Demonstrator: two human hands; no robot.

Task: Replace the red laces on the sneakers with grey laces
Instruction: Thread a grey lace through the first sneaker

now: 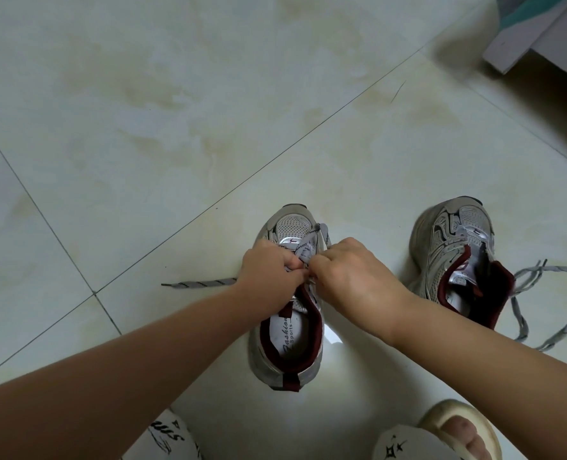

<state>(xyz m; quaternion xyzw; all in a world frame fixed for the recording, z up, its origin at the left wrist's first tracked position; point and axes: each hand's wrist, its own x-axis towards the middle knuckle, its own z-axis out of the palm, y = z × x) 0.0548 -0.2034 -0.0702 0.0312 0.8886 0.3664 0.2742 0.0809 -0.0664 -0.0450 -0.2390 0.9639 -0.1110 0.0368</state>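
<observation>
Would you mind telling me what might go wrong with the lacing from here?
1. The lace end trailing left on the floor looks long; the two ends may finish uneven.
2. Both hands, left hand and right hand, hide the eyelets, so one might get skipped.
3. The loose lace beside the other sneaker could tangle.

Laced sneaker (pixel 287 327) left of unlaced sneaker (pixel 458 254); loose lace (pixel 524 307) rightmost.

Pale tiled floor (pixel 142 127), cream sandal (pixel 458 426) at bottom right, perhaps furniture (pixel 534 38) top right.

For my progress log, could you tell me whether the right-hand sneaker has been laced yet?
No, the silver mesh sneaker shows no lace; a loose grey lace lies beside it.
</observation>
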